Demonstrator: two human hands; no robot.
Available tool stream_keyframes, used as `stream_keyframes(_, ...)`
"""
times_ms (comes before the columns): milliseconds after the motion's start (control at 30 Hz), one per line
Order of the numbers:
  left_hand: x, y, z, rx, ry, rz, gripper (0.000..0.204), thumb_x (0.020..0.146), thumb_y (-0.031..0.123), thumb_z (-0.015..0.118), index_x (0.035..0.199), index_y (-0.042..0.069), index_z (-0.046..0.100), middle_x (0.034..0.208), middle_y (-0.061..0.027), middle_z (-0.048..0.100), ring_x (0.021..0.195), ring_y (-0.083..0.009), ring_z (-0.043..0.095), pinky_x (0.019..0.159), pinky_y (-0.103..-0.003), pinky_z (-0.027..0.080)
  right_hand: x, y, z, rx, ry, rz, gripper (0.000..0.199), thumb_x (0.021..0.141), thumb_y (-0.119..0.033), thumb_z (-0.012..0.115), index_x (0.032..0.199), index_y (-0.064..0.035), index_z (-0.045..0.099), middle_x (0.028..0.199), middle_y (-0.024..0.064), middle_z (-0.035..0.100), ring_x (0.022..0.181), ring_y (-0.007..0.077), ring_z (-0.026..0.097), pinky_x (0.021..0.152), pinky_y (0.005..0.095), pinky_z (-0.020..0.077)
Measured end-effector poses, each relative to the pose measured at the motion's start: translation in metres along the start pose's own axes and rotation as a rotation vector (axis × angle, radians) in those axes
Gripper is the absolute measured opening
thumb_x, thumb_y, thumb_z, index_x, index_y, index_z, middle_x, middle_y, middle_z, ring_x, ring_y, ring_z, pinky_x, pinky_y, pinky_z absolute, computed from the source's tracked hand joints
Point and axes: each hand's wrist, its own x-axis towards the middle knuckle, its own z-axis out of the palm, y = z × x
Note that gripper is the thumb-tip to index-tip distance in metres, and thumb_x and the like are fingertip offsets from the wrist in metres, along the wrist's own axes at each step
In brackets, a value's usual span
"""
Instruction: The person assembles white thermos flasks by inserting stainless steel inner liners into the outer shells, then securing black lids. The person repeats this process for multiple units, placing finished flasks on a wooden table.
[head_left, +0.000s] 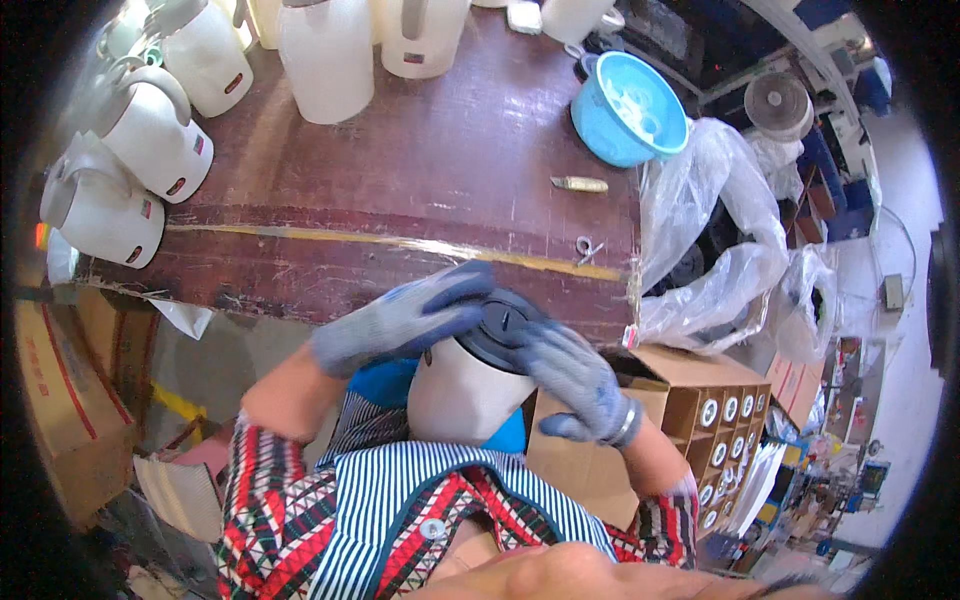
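Upright at my lap, below the table's near edge, stands a white jug (455, 395) with a round black lid (498, 335). My left hand (410, 315), in a grey-blue work glove, reaches over the far left side of the lid with its fingers stretched out. The gloved right hand (583, 378) lies against the lid's right edge, fingers extended and thumb apart from them. Motion blurs the fingertips, so firm contact is hard to judge. The jug's lower part is hidden by my clothes and a blue surface.
Several white jugs (328, 65) line the back and left of the dark red table (430, 150). At the right are a blue basin (610, 130), a knife (580, 184), small scissors (588, 250) and clear plastic bags (715, 290). A divided cardboard box (690, 400) holds several round-ended white items.
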Motion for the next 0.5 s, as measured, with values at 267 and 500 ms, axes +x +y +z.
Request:
stream_keyframes(267, 0.01, 0.002, -0.028, -0.414, -0.029, -0.018, 0.045, 0.103, 0.016, 0.053, 0.144, -0.003, 0.056, 0.142, -0.017, 0.062, 0.13, -0.0261, 0.06, 0.116, -0.039, 0.044, 0.006, -0.012, -0.025, -0.171, -0.128, -0.094, 0.084, 0.088, -0.066, 0.054, 0.149, -0.0079, 0.052, 0.154, 0.0223, 0.049, 0.14, 0.0406, 0.049, 0.118, 0.0548, 0.0335)
stream_keyframes(500, 0.064, -0.004, -0.005, -0.195, -0.483, -0.061, 0.044, 0.1, 0.017, 0.06, 0.141, 0.0, 0.06, 0.145, -0.0139, 0.06, 0.13, -0.0254, 0.059, 0.115, -0.039, 0.045, 0.088, -0.049, 0.025, -0.225, -0.142, 0.008, 0.079, 0.091, -0.056, 0.063, 0.144, 0.0015, 0.052, 0.15, 0.0228, 0.052, 0.14, 0.0429, 0.049, 0.118, 0.0533, 0.0362)
